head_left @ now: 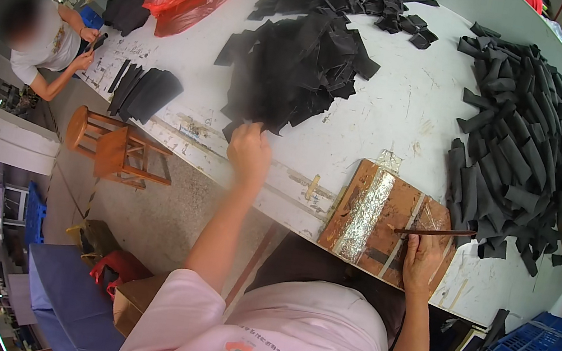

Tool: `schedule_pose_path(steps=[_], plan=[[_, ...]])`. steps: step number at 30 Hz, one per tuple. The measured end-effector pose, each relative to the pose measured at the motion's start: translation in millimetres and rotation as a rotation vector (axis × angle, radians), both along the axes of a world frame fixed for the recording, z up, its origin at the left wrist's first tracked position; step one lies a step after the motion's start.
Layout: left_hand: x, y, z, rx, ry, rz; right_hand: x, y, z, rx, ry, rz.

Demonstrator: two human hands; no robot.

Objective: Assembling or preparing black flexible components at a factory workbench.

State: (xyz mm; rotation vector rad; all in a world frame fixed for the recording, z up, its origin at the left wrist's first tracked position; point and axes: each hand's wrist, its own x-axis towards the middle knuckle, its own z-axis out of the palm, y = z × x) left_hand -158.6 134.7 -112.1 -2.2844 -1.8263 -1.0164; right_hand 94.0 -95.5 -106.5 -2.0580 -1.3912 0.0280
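From my distant post, I saw the left hand (250, 148) pinching black fabric (297, 69) at the pile's near edge on the white surface (406, 118) (how many layers, the blur kept me from telling). The right hand (422, 266) gripped a slim brown stick (443, 233) over a taped brown board (400, 208). A hard tug, I judged, could have dragged overlapping pieces off the nearby edge; a slack grip could have dropped the stick.
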Motion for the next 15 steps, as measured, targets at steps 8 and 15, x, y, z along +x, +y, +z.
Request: schedule_pose_path(steps=[8, 15], plan=[[24, -51, 3, -0.06, -0.045, -0.179, 3, 1, -3, 0.06, 0.033, -0.012], [70, -95, 2, -0.099, -0.076, -0.426, 5, 0, 0, 0.105, 0.116, -0.006]])
